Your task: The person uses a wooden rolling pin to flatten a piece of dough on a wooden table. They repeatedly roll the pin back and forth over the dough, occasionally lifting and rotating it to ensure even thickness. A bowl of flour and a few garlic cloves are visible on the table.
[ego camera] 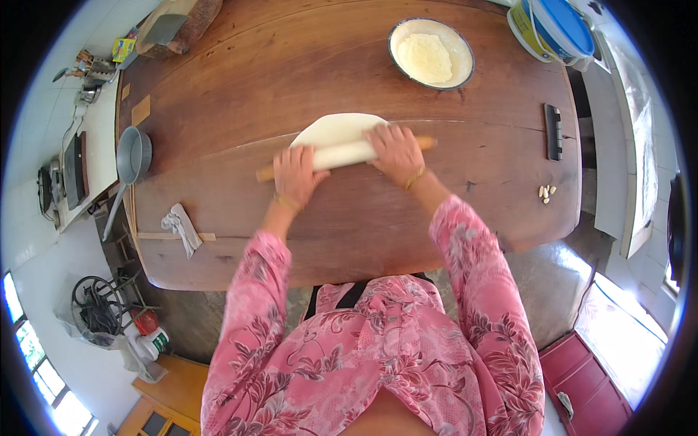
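Note:
A wooden rolling pin (pixel 428 143) lies slantwise before me, with pale dough wrapped around its middle. From the wrapped part, a flat sheet of dough (pixel 341 126) spreads onto the brown wooden table (pixel 349 229), its far edge curved. My left hand (pixel 295 171) presses on the left end of the dough-wrapped pin, thumb pointing inward. My right hand (pixel 396 152) lies over the right part of the roll, fingers forward and slightly blurred. Both tapered pin ends stick out beyond my hands. The dough under my palms is hidden.
Beyond the dough stands an enamel bowl (pixel 463 60) of flour-like powder. A lidded bucket (pixel 531 32), a dark case-like object (pixel 553 132) and several garlic cloves (pixel 546 192) are at right. At left are a long-handled saucepan (pixel 134 155), a white cloth (pixel 184 226) and a cleaver (pixel 166 29).

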Available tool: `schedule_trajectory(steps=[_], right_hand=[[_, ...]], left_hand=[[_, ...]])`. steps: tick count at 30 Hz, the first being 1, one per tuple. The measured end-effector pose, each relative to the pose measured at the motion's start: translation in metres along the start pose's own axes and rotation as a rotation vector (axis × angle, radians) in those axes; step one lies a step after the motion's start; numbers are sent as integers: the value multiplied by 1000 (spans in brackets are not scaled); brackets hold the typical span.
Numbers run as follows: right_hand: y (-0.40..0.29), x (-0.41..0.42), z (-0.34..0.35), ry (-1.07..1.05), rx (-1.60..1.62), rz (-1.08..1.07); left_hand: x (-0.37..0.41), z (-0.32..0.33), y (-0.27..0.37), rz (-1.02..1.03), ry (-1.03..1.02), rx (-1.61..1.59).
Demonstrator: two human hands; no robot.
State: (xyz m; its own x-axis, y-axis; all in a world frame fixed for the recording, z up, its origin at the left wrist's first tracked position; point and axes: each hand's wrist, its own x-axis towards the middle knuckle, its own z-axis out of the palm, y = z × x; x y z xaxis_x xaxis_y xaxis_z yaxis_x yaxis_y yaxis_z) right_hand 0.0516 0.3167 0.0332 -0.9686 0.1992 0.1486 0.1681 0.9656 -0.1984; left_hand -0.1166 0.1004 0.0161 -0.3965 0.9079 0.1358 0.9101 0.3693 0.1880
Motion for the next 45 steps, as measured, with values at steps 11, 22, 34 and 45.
schedule_trajectory(steps=[11, 22, 34, 45], right_hand=[[-175, -160, 25, 14, 87, 8], [-69, -42, 8, 137, -21, 371], [1, 3, -1, 162, -21, 519], [-138, -114, 10, 52, 197, 421]], left_hand=[[-206, -22, -15, 96, -134, -204], [10, -17, -41, 181, 107, -127], [141, 1, -16, 218, 15, 33], [-91, -37, 41, 341, -222, -334]])
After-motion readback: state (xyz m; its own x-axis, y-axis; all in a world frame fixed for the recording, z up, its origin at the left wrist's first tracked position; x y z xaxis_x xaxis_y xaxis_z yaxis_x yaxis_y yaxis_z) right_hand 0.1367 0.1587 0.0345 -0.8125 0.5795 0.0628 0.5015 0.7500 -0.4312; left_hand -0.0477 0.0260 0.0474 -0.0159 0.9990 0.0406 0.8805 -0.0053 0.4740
